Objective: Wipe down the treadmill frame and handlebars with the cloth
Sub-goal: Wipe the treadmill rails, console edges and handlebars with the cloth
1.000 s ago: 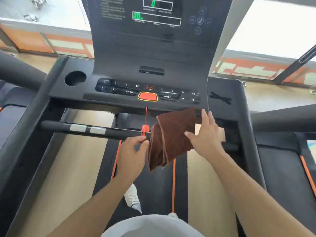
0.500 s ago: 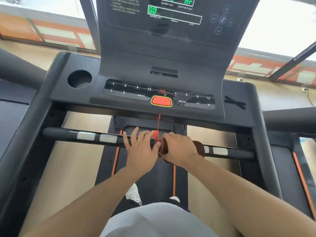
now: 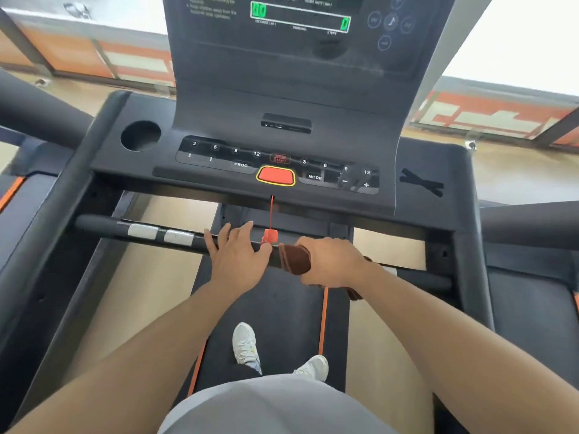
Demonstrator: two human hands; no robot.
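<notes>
A black front handlebar (image 3: 106,226) with silver sensor pads runs across the treadmill below the console (image 3: 219,133). My right hand (image 3: 332,261) grips a brown cloth (image 3: 294,260) wrapped around the bar just right of centre; a corner of the cloth hangs below my wrist. My left hand (image 3: 236,255) rests on the bar with fingers spread flat, beside a red safety clip (image 3: 269,238) that hangs on a red cord from the console.
The console carries a red stop button (image 3: 275,176), speed keys and a cup hole (image 3: 140,135). Black side rails (image 3: 47,220) flank the belt (image 3: 275,308), where my white shoes stand. Neighbouring treadmills sit left and right.
The cloth was held loose above the bar one second ago; my right hand has since wrapped it around the bar and slid slightly right. My left hand moved from the clip onto the bar.
</notes>
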